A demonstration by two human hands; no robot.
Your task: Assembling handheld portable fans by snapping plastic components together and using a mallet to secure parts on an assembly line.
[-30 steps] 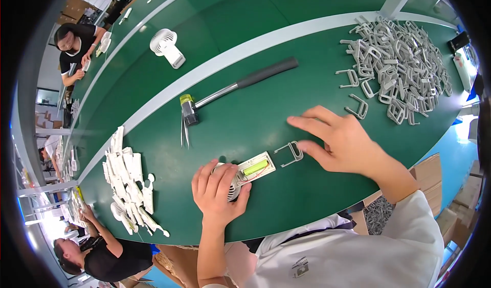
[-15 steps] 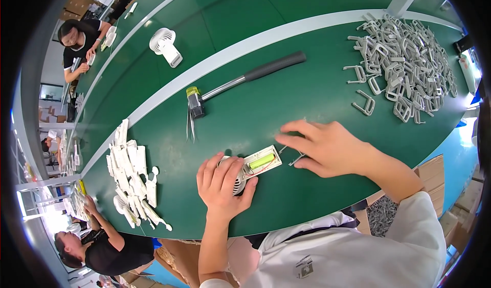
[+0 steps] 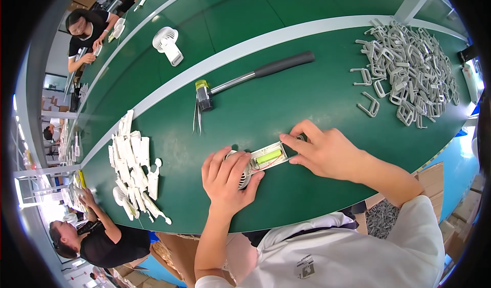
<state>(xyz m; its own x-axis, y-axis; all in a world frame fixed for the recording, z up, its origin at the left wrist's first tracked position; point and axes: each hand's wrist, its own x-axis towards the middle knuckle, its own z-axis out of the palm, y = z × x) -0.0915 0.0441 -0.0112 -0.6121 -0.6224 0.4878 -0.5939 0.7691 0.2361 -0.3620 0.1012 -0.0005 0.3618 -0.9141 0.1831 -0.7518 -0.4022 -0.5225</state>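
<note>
The open handle of the white handheld fan is a shallow rectangular tray, and in it lies a green cylindrical battery with a thin red wire beside it. At the table's edge, a cardboard box contains many small gray parts.

The left hand is clamped over the round, ribbed fan head, as one second ago. The right hand has come nearer: its thumb and forefinger are closed around the gray U-shaped bracket at the handle's end. Earlier this bracket lay apart from the handle; now the fingers hide most of it, so I cannot tell how far it is fitted.

Beyond them, on the smooth green table, lie thin metal tweezers, touching or just beside a mallet with black grip and yellow-and-black head. White plastic shells are heaped to the left, glossy gray brackets to the right.
</note>
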